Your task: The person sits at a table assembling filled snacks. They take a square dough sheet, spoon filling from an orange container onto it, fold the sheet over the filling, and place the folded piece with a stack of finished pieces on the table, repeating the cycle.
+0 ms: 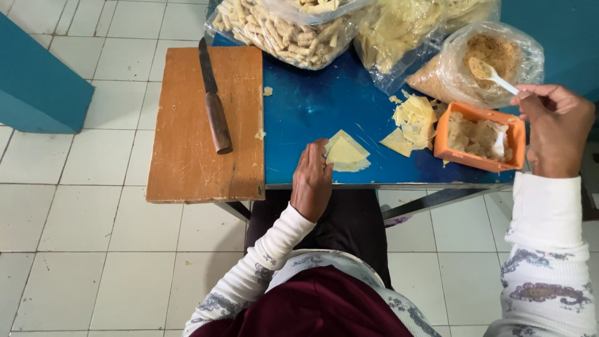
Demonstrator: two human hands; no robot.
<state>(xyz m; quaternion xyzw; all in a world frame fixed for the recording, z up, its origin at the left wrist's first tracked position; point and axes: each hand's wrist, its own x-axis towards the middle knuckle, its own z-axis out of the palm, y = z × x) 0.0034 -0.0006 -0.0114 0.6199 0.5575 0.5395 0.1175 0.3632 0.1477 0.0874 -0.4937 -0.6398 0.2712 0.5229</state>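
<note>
Table (312, 106) bears 1 knife (214, 100), 3 bags, 1 orange tray (477, 159).

- One long dark-bladed knife with a brown wooden handle (214, 103)
- One brown wooden cutting board (187, 150)
- One white plastic spoon (493, 75)
- One orange rectangular plastic tray (479, 163)
- Three clear plastic bags of food (293, 31)
- Two bare hands: left hand (312, 181), right hand (557, 128)
- One blue tabletop (318, 106)

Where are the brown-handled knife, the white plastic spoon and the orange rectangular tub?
Brown-handled knife (216, 118): head view, on its handle.
White plastic spoon (493, 73): head view, on its neck.
Orange rectangular tub (477, 161): head view, on its near wall.
</note>
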